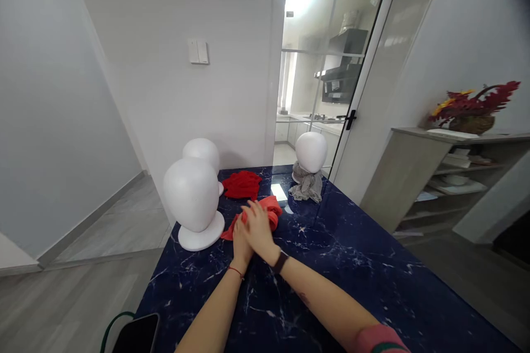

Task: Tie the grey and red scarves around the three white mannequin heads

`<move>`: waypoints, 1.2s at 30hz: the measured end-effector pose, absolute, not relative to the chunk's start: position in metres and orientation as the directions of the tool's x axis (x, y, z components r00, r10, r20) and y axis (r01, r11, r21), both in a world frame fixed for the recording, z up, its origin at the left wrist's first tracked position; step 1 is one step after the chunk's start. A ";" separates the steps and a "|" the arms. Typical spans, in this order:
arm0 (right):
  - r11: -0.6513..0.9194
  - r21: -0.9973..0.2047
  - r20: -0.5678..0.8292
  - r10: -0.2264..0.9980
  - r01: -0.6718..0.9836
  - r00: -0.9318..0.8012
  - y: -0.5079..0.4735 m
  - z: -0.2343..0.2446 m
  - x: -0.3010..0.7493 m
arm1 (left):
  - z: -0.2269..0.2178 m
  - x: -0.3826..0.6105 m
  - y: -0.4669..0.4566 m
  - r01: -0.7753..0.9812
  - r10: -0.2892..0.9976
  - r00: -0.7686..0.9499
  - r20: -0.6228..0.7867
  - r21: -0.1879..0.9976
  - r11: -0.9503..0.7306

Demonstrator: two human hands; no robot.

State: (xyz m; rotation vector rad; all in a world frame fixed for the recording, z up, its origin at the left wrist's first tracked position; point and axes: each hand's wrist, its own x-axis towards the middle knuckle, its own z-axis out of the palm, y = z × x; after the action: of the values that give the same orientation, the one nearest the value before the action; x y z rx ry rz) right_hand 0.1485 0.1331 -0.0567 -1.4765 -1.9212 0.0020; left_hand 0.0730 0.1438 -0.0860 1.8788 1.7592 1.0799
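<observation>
Coral-red crumpled fabric scarf (271,208) lies on the dark-blue marbled table (351,270) under our right hand (257,227), fingers loosely spread; whether our left hand (240,245) grips it we cannot tell. Grey crinkled cloth (307,184) already wraps beneath one egg-shaped white head (311,151); two matching heads (190,193) stand bare.

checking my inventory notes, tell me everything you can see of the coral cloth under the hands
The coral cloth looks like soft fabric, bunched in folds at its right end, with a flatter part trailing left. It lies on the dark marbled table, nearer than the red cloth and right of the nearest white head stand. The left hand and right hand are on it, hiding its middle.
</observation>
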 end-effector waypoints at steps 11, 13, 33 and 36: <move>0.298 -0.366 0.417 0.900 0.881 -0.131 0.128 -0.110 0.236 | -0.084 0.075 0.134 0.898 0.784 -0.041 0.619 0.366 -0.242; 0.315 -0.376 0.420 0.896 0.871 -0.142 0.129 -0.109 0.235 | -0.080 0.076 0.131 0.904 0.755 0.019 0.655 0.311 -0.292; 0.348 -0.575 0.460 0.886 0.740 -0.059 0.135 -0.118 0.243 | -0.102 0.080 0.141 0.918 0.849 0.138 0.510 0.255 -0.302; 0.353 -0.565 0.467 0.882 0.746 -0.064 0.135 -0.118 0.243 | -0.103 0.080 0.141 0.931 0.853 0.096 0.512 0.256 -0.259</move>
State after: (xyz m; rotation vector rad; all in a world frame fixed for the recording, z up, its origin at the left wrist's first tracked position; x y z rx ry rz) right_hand 0.2432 0.1350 -0.1178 -1.4280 -1.8399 0.2213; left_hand 0.0797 0.1410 -0.1031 2.4203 1.9861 0.9604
